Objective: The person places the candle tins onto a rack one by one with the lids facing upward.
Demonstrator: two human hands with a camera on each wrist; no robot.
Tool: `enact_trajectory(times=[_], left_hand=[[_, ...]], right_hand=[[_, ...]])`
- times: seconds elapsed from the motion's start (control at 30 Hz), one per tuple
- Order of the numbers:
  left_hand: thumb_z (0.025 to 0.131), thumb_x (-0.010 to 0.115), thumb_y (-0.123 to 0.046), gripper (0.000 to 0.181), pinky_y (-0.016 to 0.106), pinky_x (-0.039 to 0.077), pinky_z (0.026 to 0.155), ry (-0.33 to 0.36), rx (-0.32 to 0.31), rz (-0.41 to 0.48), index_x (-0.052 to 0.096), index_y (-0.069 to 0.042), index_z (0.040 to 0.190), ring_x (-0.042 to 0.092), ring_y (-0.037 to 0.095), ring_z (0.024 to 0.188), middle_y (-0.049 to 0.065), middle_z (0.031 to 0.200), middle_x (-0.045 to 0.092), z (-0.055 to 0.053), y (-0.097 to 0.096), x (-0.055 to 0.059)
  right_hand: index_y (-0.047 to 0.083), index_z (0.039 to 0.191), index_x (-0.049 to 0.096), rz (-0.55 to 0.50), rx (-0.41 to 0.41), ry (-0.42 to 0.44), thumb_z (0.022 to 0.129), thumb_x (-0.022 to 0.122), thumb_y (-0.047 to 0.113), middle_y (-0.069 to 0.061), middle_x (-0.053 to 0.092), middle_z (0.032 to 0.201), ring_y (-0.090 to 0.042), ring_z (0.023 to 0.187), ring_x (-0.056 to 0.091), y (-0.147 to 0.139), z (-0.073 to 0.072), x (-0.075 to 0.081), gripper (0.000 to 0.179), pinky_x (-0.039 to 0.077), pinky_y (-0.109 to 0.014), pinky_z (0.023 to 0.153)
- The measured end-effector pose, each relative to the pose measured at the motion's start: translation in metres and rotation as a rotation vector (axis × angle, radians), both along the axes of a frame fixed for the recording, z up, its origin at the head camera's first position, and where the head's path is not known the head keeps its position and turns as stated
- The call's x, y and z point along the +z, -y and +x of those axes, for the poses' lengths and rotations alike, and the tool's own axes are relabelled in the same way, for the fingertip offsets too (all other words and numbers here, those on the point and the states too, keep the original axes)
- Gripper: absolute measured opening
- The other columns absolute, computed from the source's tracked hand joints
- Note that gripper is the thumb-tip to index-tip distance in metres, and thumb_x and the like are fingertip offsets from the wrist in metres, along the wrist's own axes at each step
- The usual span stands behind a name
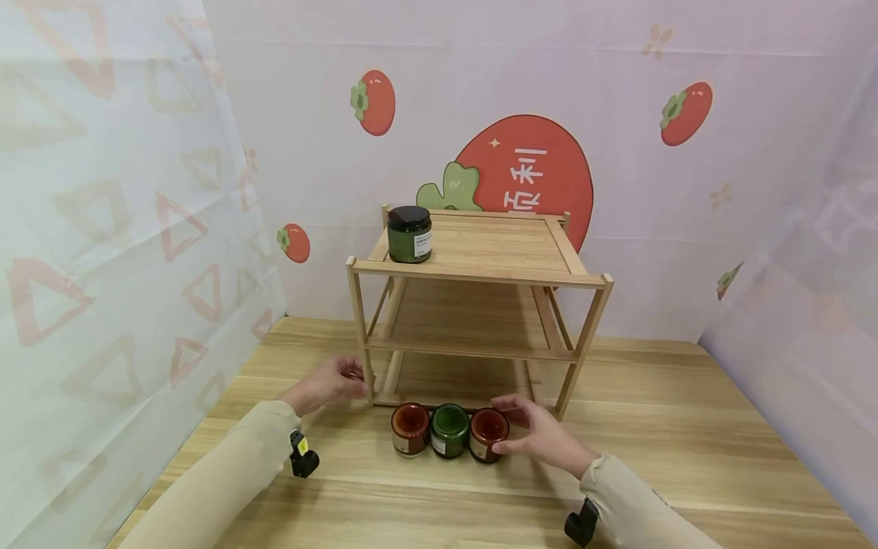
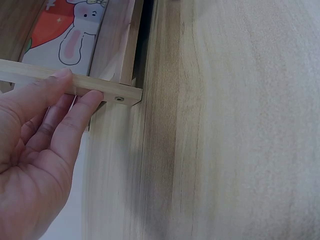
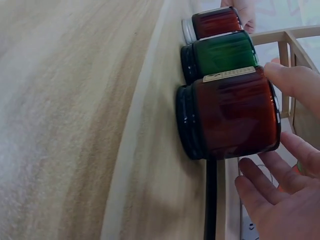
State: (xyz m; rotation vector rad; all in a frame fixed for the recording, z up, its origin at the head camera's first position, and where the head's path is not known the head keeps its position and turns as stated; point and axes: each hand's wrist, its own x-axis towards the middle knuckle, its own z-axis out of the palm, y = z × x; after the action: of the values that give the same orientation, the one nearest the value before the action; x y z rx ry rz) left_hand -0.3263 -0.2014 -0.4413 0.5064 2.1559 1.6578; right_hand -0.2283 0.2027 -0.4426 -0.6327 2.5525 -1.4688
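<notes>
The left hand (image 1: pixel 343 379) pinches the rack's front left post (image 2: pixel 112 89) near its foot, thumb and fingers set against the wood. The right hand (image 1: pixel 542 438) is spread, its thumb and index finger at opposite sides of the right red jar (image 1: pixel 488 433), by its upturned base; whether they press on the glass, I cannot tell. Its other fingers are held apart, clear of the jar.

The right red jar stands upside down on its dark lid, on the table (image 1: pixel 686 427), just in front of the rack (image 1: pixel 494 242). The middle green jar (image 1: pixel 450 431), also on a dark lid, is close beside it, farther from the right hand. Next comes the left red jar (image 1: pixel 410 428), on a silvery lid, the nearest of the three to the left hand but apart from it. An upper green jar (image 1: pixel 405 245), black lid up, stands upright on the rack's top, toward its left side.
</notes>
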Motion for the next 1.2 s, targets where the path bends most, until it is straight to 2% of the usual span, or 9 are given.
enact_trajectory(times=[0.2, 0.67, 0.83, 0.97, 1.1, 1.2], left_hand=[[0.085, 0.068, 0.001, 0.031, 0.029, 0.057, 0.08, -0.002, -0.001, 0.001, 0.052, 0.009, 0.11, 0.063, 0.017, 0.087, 0.012, 0.1, 0.062, 0.001, -0.001, 0.002], [0.085, 0.068, -0.001, 0.031, 0.028, 0.057, 0.079, -0.025, -0.002, -0.017, 0.053, 0.009, 0.11, 0.063, 0.017, 0.087, 0.012, 0.1, 0.062, 0.002, 0.0, 0.002], [0.085, 0.069, -0.002, 0.031, 0.028, 0.057, 0.079, -0.024, 0.002, -0.025, 0.053, 0.008, 0.11, 0.063, 0.017, 0.088, 0.011, 0.1, 0.062, 0.001, 0.0, 0.001], [0.085, 0.068, -0.001, 0.031, 0.029, 0.057, 0.081, -0.015, 0.009, -0.021, 0.052, 0.008, 0.111, 0.063, 0.017, 0.088, 0.011, 0.1, 0.061, 0.001, 0.0, 0.001], [0.086, 0.068, -0.001, 0.031, 0.029, 0.057, 0.081, -0.015, 0.01, -0.02, 0.052, 0.008, 0.11, 0.063, 0.017, 0.088, 0.011, 0.1, 0.061, 0.001, 0.0, 0.001], [0.086, 0.068, -0.001, 0.031, 0.029, 0.057, 0.081, -0.013, 0.009, -0.016, 0.052, 0.008, 0.11, 0.063, 0.017, 0.088, 0.011, 0.1, 0.061, 0.001, 0.001, 0.001]], right_hand=[[0.003, 0.131, 0.05, 0.002, 0.03, 0.026, 0.073, 0.085, 0.024, -0.012, 0.06, 0.126, -0.034, 0.12, 0.055, -0.002, -0.001, -0.005, 0.071, 0.042, -0.052, 0.103], [0.0, 0.132, 0.048, 0.039, -0.011, 0.061, 0.07, 0.087, 0.022, -0.01, 0.063, 0.12, -0.027, 0.11, 0.061, 0.0, -0.001, -0.013, 0.077, 0.05, -0.041, 0.095], [0.002, 0.131, 0.049, 0.065, -0.032, 0.051, 0.069, 0.087, 0.025, -0.007, 0.063, 0.117, -0.025, 0.108, 0.061, 0.003, -0.002, -0.014, 0.076, 0.049, -0.039, 0.094], [0.002, 0.131, 0.05, 0.095, -0.051, 0.032, 0.068, 0.088, 0.025, -0.007, 0.063, 0.117, -0.025, 0.108, 0.06, 0.005, -0.002, -0.016, 0.077, 0.047, -0.042, 0.095], [-0.001, 0.132, 0.048, 0.112, -0.052, 0.023, 0.068, 0.088, 0.025, -0.008, 0.063, 0.118, -0.027, 0.109, 0.06, 0.007, -0.002, -0.017, 0.08, 0.047, -0.043, 0.096], [-0.004, 0.133, 0.046, 0.107, -0.039, 0.026, 0.068, 0.088, 0.024, -0.009, 0.064, 0.118, -0.027, 0.109, 0.06, 0.007, -0.002, -0.018, 0.082, 0.048, -0.039, 0.094]])
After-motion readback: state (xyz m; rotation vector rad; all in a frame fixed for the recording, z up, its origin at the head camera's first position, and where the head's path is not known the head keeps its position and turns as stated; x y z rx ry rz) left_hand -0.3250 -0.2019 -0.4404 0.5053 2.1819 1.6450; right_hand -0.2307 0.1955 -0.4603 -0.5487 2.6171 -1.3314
